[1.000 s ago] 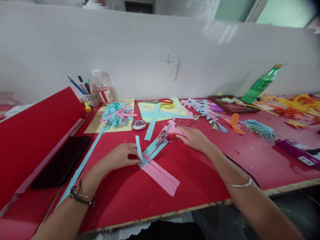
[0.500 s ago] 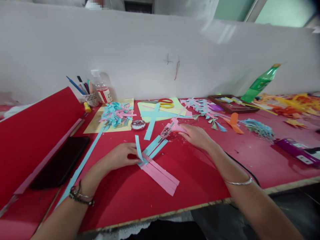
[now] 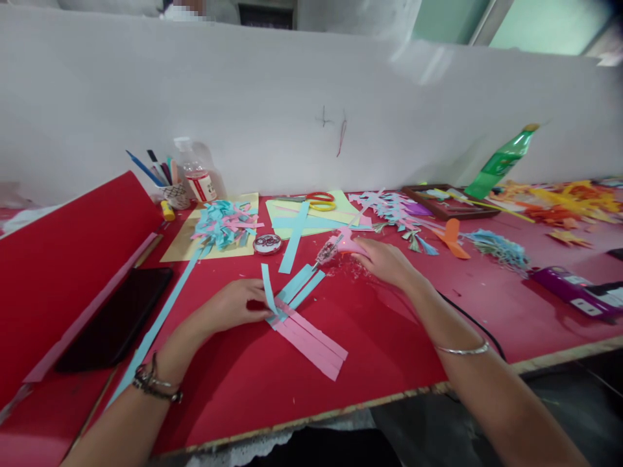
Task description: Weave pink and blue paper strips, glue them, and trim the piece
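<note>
My left hand [image 3: 233, 301] pinches the left end of a small weave of paper strips [image 3: 311, 340]. Pink strips run toward the lower right and light-blue ones toward the upper right. One narrow blue strip [image 3: 267, 285] stands bent up beside my left fingertips. A pink hot glue gun [image 3: 344, 242] is in my right hand [image 3: 384, 261], with fingers wrapped round its handle. Its nozzle points down left, close to the upper end of the blue strips; whether it touches them I cannot tell. A loose blue strip [image 3: 293, 243] lies just behind.
Scissors [image 3: 321, 202] rest on pale paper sheets at the back. A fringed blue-and-pink paper bundle [image 3: 224, 224], a round tin [image 3: 267, 244] and a phone [image 3: 117, 321] lie left. Rightward are a tilted green bottle [image 3: 503, 162], a purple power strip [image 3: 569, 292] and a black cord [image 3: 474, 322].
The glue gun's nozzle has shifted slightly up and right along the blue strips. My left hand keeps its hold on the weave. The whole view has moved a little.
</note>
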### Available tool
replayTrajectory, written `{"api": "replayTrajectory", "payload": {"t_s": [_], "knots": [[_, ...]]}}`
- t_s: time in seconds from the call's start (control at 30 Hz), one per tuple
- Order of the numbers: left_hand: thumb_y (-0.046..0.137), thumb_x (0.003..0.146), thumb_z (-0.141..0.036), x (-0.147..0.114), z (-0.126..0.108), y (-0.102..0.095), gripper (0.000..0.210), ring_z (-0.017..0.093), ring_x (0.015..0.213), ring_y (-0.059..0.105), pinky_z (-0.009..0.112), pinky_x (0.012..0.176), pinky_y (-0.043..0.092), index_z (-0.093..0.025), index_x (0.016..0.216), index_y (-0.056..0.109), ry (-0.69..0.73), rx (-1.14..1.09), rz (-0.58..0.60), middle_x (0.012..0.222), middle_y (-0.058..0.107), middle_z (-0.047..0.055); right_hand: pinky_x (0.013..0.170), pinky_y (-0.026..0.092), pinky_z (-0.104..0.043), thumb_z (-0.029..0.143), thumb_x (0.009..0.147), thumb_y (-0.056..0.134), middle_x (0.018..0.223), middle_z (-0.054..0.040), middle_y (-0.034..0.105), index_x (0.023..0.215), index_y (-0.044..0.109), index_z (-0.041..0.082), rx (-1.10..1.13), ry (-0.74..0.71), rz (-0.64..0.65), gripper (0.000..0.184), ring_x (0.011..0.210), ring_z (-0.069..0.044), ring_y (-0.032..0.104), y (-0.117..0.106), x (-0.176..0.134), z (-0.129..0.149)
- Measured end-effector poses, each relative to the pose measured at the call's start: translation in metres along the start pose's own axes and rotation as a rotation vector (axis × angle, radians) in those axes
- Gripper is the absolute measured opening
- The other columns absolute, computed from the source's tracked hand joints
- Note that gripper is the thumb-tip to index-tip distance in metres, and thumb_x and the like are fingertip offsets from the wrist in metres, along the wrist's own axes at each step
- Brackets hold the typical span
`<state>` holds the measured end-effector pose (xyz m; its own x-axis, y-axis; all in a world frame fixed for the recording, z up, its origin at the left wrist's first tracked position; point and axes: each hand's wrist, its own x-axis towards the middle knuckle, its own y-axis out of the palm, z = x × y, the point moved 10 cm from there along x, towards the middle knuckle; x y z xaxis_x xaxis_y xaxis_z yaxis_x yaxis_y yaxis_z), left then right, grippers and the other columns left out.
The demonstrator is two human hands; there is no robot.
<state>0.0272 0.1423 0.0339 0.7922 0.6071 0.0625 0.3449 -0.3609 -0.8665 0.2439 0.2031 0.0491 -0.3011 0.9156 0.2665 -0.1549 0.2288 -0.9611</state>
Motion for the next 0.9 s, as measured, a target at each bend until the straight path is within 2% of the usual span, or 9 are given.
{"api": "replayTrajectory", "payload": {"t_s": [0.43, 0.63, 0.9], "knots": [[0.051, 0.08, -0.036, -0.001, 0.004, 0.002, 0.023, 0.013, 0.081, 0.057, 0.022, 0.074, 0.042, -0.023, 0.088, 0.067, -0.014, 0.024, 0.004, 0.09, 0.064, 0.001, 0.078, 0.044, -0.034, 0.032, 0.084, 0.037, 0.113, -0.0087, 0.057, 0.111, 0.051, 0.02, -0.023, 0.043, -0.023, 0.034, 0.1, -0.025, 0.054, -0.002, 0.0, -0.011], [0.051, 0.08, -0.035, -0.001, 0.003, 0.001, 0.021, 0.013, 0.081, 0.057, 0.021, 0.075, 0.042, -0.023, 0.088, 0.067, -0.02, 0.006, 0.005, 0.09, 0.064, 0.001, 0.081, 0.045, -0.037, 0.051, 0.076, 0.045, 0.117, -0.0122, 0.054, 0.119, 0.045, 0.015, 0.082, 0.073, -0.148, 0.057, 0.104, -0.027, 0.052, -0.014, -0.002, -0.011], [0.052, 0.079, -0.034, -0.001, 0.003, 0.001, 0.021, 0.013, 0.081, 0.057, 0.021, 0.074, 0.042, -0.023, 0.087, 0.067, -0.028, 0.001, 0.005, 0.091, 0.064, 0.002, 0.083, 0.045, -0.037, 0.048, 0.073, 0.05, 0.12, -0.0094, 0.053, 0.12, 0.045, 0.017, 0.104, -0.02, -0.024, 0.057, 0.105, -0.026, 0.052, -0.001, -0.002, 0.015]]}}
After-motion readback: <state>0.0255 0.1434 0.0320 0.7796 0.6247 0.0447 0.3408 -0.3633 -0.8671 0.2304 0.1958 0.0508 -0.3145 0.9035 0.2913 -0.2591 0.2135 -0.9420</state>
